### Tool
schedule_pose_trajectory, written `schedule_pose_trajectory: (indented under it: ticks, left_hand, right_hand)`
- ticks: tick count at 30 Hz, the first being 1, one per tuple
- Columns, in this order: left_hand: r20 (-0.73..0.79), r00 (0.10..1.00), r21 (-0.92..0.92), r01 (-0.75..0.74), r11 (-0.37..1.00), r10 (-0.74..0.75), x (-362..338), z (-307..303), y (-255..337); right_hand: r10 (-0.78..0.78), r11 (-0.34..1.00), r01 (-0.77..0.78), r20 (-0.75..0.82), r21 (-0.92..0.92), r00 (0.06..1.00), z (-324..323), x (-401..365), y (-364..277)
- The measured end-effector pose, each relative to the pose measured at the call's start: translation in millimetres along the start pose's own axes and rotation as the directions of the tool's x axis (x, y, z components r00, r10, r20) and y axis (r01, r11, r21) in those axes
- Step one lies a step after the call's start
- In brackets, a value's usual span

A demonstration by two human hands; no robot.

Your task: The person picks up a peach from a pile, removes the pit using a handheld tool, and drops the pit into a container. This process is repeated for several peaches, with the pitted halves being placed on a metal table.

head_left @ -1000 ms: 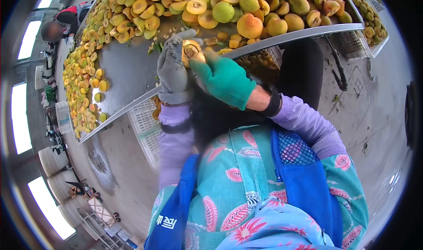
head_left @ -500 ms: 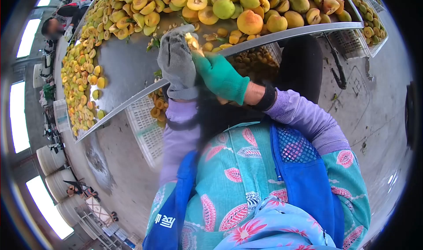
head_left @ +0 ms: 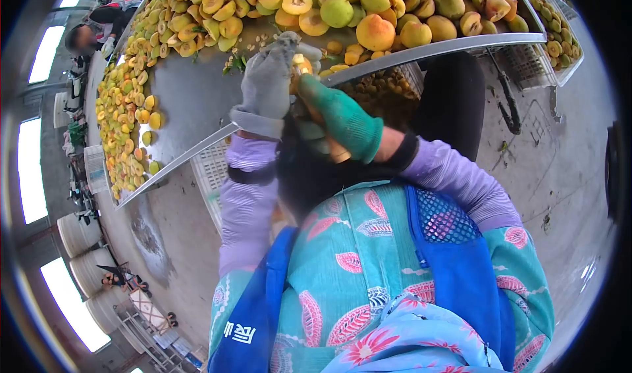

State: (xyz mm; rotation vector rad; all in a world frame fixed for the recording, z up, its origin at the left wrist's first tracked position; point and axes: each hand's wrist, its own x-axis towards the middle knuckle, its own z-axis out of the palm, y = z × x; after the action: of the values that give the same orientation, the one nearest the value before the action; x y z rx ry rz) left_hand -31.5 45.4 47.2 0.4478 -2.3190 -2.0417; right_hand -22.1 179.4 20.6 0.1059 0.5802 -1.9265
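Note:
My left hand (head_left: 266, 80), in a grey glove, is closed around a yellow fruit piece (head_left: 301, 65) over the near edge of the metal table (head_left: 191, 97). My right hand (head_left: 342, 120), in a green glove, is wrapped round a tool with a light brown handle (head_left: 338, 150); its upper end meets the fruit between my hands. Halved and whole yellow-green fruits (head_left: 296, 3) are heaped on the table just beyond my hands. Small pits and scraps lie on the metal beside my left hand.
Below the table edge stands a white crate (head_left: 210, 169), with more fruit in shade (head_left: 385, 90) to its right. Another fruit-filled crate (head_left: 553, 34) is at the upper right. A person (head_left: 82, 41) is at the upper left. Large round tubs (head_left: 78, 237) stand at the left.
My left forearm has shifted left and its glove has turned around the fruit. My right hand has moved slightly down and right, and the tool handle now shows below it.

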Motion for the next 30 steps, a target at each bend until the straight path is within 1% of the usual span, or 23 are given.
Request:
schedule_pose_trajectory:
  ticks: [1,4,5,8,9,12,13,15,16,17,18,19,20,21,22,23,24,25,26,27,28,29,30]
  left_hand:
    - [-0.061,0.997,0.005,-0.042,0.999,0.042,3,3,-6]
    - [-0.101,0.995,0.016,0.003,1.000,-0.001,13,7,-3]
    - [0.037,0.999,-0.065,-0.002,0.998,0.005,16,1,-8]
    - [0.299,0.951,0.155,-0.130,0.979,0.078,28,-6,-3]
    - [0.303,0.952,0.086,-0.079,0.993,0.049,30,-4,-2]
    - [0.037,0.999,-0.240,0.046,0.970,-0.038,32,16,-9]
    - [0.030,1.000,-0.288,0.006,0.958,0.002,32,16,-13]
    - [0.198,0.978,0.125,-0.093,0.988,0.067,40,6,-9]
    - [0.272,0.960,0.315,-0.156,0.936,0.068,39,2,-8]
    - [0.256,0.967,0.244,-0.061,0.968,-0.004,35,0,-8]
    - [0.241,0.970,0.114,-0.044,0.993,0.015,32,0,-9]
    - [0.225,0.974,-0.014,-0.035,0.999,0.037,30,2,-10]
    - [0.209,0.976,-0.140,-0.026,0.990,0.055,30,2,-13]
    - [0.301,0.953,-0.307,0.053,0.950,0.044,32,3,-18]
    - [0.305,0.948,-0.075,-0.074,0.994,0.093,36,0,-21]
    - [0.320,0.937,0.153,-0.194,0.969,0.138,38,-1,-24]
    - [0.344,0.922,0.365,-0.306,0.879,0.178,37,1,-23]
    - [0.323,0.930,0.480,-0.320,0.817,0.175,36,1,-19]
    - [0.318,0.935,0.441,-0.295,0.848,0.159,34,1,-13]
    - [0.313,0.938,0.402,-0.272,0.874,0.148,32,1,-6]
    - [0.318,0.940,0.364,-0.243,0.899,0.125,29,2,-4]
    - [0.295,0.939,0.294,-0.266,0.918,0.178,32,3,-10]
    - [0.240,0.963,0.038,-0.137,0.990,0.124,31,6,-13]
  right_hand:
    - [0.058,0.993,-0.080,0.232,0.090,0.971,-4,8,4]
    - [0.089,0.975,-0.135,0.246,0.176,0.965,-4,5,-10]
    - [0.118,0.986,-0.134,0.152,0.101,0.981,-2,2,-16]
    - [0.012,0.990,-0.033,0.156,0.135,0.988,-6,9,-4]
    - [-0.023,0.981,-0.006,0.150,0.192,0.988,-3,7,-2]
    - [-0.111,0.990,0.096,-0.156,-0.100,0.981,11,10,-10]
    - [-0.127,0.980,0.103,-0.140,-0.169,0.982,4,15,-8]
    - [-0.157,0.941,0.114,-0.112,-0.319,0.981,-12,22,-7]
    - [-0.079,0.980,0.073,-0.027,-0.187,0.996,-15,17,-8]
    - [-0.009,0.999,0.013,0.067,-0.046,0.998,-16,10,-8]
    - [0.036,0.995,-0.052,0.176,0.089,0.984,-13,7,-11]
    - [0.020,0.985,-0.045,0.150,0.168,0.988,-10,11,-9]
    - [0.015,0.988,-0.036,0.140,0.151,0.990,-8,11,-8]
    - [0.006,0.990,-0.024,0.128,0.138,0.992,-6,8,-7]
    - [-0.003,0.992,-0.011,0.110,0.129,0.994,-6,7,-6]
    - [0.053,0.998,-0.053,0.020,0.012,0.998,-6,5,-5]
    - [0.034,0.997,-0.033,0.013,-0.067,0.999,-8,3,-5]
    - [0.021,0.989,-0.019,0.009,-0.147,1.000,-10,2,-4]
    - [0.005,0.971,0.000,0.018,-0.240,1.000,-9,4,-7]
    - [0.098,0.995,-0.096,0.113,-0.022,0.989,-8,9,-7]
    - [0.067,0.997,-0.072,0.130,0.034,0.989,-6,9,-4]
    - [0.027,0.995,-0.040,0.145,0.087,0.989,-3,8,-3]
    - [-0.012,0.990,-0.011,0.157,0.143,0.987,-1,6,-4]
